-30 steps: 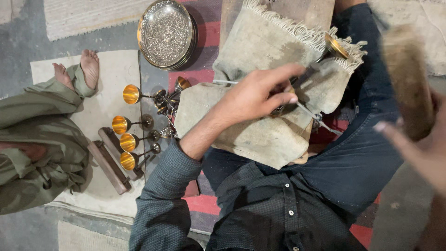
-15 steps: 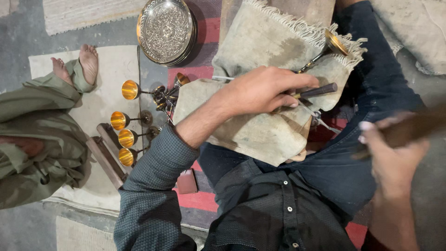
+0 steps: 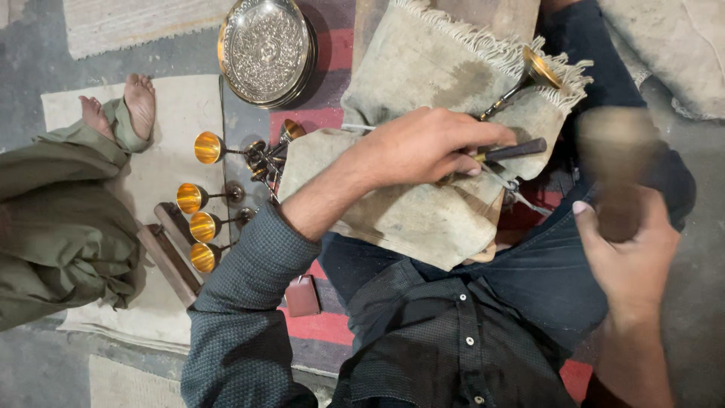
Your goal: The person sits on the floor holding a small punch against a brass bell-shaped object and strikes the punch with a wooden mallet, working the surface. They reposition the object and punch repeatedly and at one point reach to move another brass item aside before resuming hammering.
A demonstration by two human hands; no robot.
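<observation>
The left hand [image 3: 423, 147] has its grip closed on a thin dark-handled metal tool [image 3: 510, 151] lying sideways on the rough gray cloth [image 3: 423, 219], tip toward a brass goblet [image 3: 540, 72]. The right hand [image 3: 630, 257], off to the side, is wrapped around a blurry wooden mallet [image 3: 615, 162]

The left hand [image 3: 423, 147] presses a dark-handled tool [image 3: 513, 149] onto a frayed grey cloth [image 3: 423, 68] spread over the lap, fingers closed around the handle. Beyond the cloth's far fringe, a brass goblet [image 3: 538, 69] lies tilted. Right of the cloth, the right hand [image 3: 630, 253] grips a blurred wooden mallet [image 3: 615, 162]. Left of the cloth lie four gold-lined goblets [image 3: 198, 202], with an engraved round tray [image 3: 264, 49] beyond them and another person's bare feet [image 3: 124, 106] farther left.
</observation>
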